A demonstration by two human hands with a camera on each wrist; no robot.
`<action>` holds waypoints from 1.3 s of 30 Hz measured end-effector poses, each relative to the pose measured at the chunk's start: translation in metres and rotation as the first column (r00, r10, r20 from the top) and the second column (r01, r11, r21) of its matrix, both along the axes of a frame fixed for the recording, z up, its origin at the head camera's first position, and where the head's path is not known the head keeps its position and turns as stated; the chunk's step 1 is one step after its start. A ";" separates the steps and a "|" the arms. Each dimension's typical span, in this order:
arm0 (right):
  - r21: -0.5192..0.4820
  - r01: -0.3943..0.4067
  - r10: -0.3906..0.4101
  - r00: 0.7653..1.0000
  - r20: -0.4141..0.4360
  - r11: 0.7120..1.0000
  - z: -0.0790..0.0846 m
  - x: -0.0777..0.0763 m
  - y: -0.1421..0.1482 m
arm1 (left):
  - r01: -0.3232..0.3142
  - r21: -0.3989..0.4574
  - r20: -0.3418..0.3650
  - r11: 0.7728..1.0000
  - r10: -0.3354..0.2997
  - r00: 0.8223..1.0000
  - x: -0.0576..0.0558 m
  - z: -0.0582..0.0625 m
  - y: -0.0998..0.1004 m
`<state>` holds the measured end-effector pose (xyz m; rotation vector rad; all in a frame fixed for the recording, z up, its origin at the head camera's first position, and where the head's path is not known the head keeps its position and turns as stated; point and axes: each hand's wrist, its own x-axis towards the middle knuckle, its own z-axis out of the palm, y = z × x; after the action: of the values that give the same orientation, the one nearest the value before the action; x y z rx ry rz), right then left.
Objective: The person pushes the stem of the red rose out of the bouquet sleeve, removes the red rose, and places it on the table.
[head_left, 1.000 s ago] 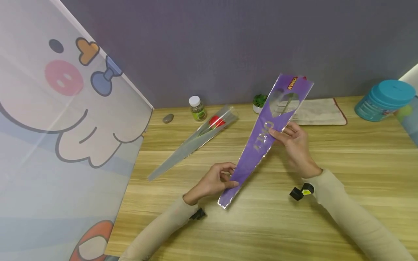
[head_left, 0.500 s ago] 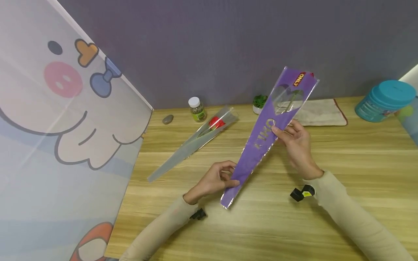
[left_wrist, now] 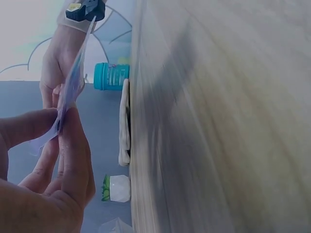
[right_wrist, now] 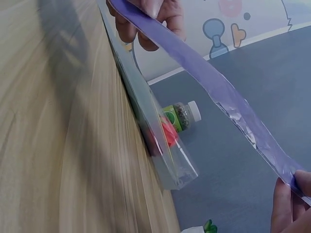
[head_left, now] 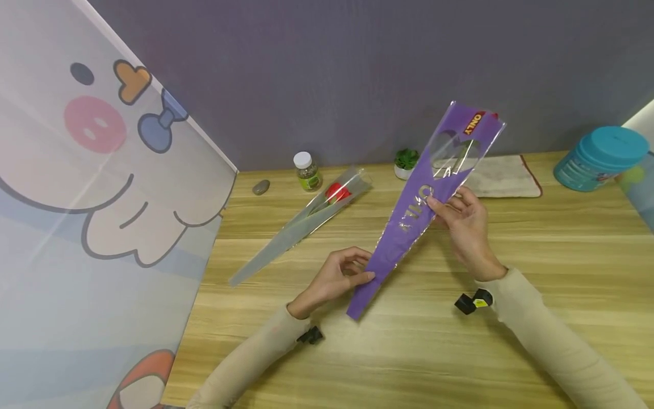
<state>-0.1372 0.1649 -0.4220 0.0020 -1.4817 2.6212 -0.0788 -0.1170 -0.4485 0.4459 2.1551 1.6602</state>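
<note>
A long tapered purple flower sleeve point(head_left: 395, 238) with "ONLY" lettering and a clear heart-shaped window slants above the table. A green stem shows through its window and a speck of red at its wide upper end. My left hand point(head_left: 337, 278) pinches the narrow lower part between thumb and fingers. Higher up, my right hand point(head_left: 466, 227) pinches the right edge near the middle. In the right wrist view the purple sleeve point(right_wrist: 214, 90) runs edge-on between both hands, held off the table. To its left lies a red rose point(head_left: 337, 193) in a clear wrapper point(head_left: 286, 241).
Along the back stand a white-capped jar point(head_left: 308, 171), a small potted succulent point(head_left: 406, 163) and a turquoise tub point(head_left: 600, 159). A folded cloth point(head_left: 503, 176) lies behind my right hand. A grey stone point(head_left: 261, 187) sits at the back left, near the cartoon-printed panel point(head_left: 128, 227).
The purple sleeve has shifted slightly up and to the right, its wide end rising. My left hand has moved up a little; both hands keep their hold.
</note>
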 end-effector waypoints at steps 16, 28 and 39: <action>0.125 0.007 -0.005 1.000 -0.012 0.992 -0.004 -0.001 -0.003 | -0.001 0.079 0.069 0.997 -0.004 0.998 0.002 -0.005 0.001; 0.239 0.018 0.007 0.995 -0.103 0.971 -0.007 -0.001 -0.003 | -0.012 0.141 0.076 0.990 0.002 0.997 0.005 -0.008 0.002; 0.351 0.030 0.050 0.975 -0.215 0.936 -0.016 0.004 -0.001 | -0.079 0.139 0.064 0.987 0.071 0.995 0.005 -0.012 0.005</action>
<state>-0.1335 0.1636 -0.4380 0.3261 -1.8429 2.2335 -0.0735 -0.1118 -0.4602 0.3544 2.0435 1.8515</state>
